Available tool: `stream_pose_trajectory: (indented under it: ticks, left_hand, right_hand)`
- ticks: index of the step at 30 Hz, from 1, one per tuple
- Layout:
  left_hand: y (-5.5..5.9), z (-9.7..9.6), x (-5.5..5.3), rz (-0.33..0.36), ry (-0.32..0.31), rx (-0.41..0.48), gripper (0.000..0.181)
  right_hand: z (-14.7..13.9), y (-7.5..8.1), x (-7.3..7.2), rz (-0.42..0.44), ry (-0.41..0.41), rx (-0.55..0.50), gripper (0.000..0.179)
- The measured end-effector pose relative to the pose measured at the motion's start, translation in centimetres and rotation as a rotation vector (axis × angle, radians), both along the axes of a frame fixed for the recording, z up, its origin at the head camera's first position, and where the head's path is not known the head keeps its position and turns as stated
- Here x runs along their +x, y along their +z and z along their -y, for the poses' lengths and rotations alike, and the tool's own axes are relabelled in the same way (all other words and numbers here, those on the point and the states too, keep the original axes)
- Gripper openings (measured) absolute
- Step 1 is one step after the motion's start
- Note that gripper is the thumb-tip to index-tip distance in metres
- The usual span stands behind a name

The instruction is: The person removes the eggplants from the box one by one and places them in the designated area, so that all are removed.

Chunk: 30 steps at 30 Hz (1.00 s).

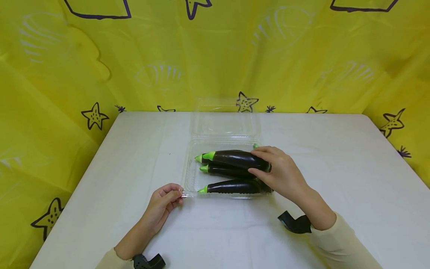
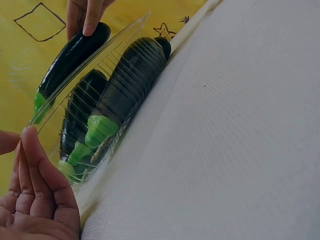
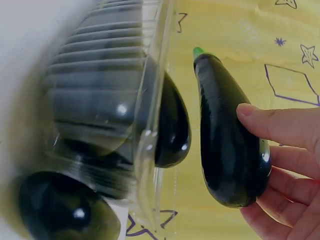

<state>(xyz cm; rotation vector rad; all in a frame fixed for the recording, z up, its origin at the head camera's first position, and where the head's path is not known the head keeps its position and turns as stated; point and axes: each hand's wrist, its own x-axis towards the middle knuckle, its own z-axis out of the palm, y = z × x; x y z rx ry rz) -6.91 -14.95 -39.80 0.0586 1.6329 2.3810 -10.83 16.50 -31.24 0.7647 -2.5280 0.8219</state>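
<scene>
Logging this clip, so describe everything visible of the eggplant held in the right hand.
The eggplant is smooth, glossy and near-black, with a bright green stem end; whether real or imitation cannot be told. It is held roughly level above the open clear plastic container, stem end toward the person's left. The right hand grips its thick end between thumb and fingers. In the right wrist view, a gap separates it from the container.

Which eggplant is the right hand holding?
The topmost eggplant, green stem pointing left in the head view. The right hand grips it near its wide end, raised above the box; no hand grips the others.
</scene>
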Motion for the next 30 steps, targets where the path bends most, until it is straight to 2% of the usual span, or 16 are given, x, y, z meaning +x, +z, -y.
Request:
stream_pose_trajectory:
  ticks: [5,12,30]
  left_hand:
    - [0.0,0.0,0.0,0.003,0.000,0.007,0.014]
    - [0.0,-0.1,0.1,0.015,0.006,0.007,0.014]
    - [0.0,-0.2,0.1,0.048,0.016,-0.021,0.015]
  right_hand:
    - [-0.9,0.1,0.0,-0.021,-0.007,-0.001,0.043]
    - [-2.9,0.7,0.3,-0.097,-0.081,-0.050,0.042]
    - [-5.9,0.5,0.9,-0.086,-0.190,-0.054,0.040]
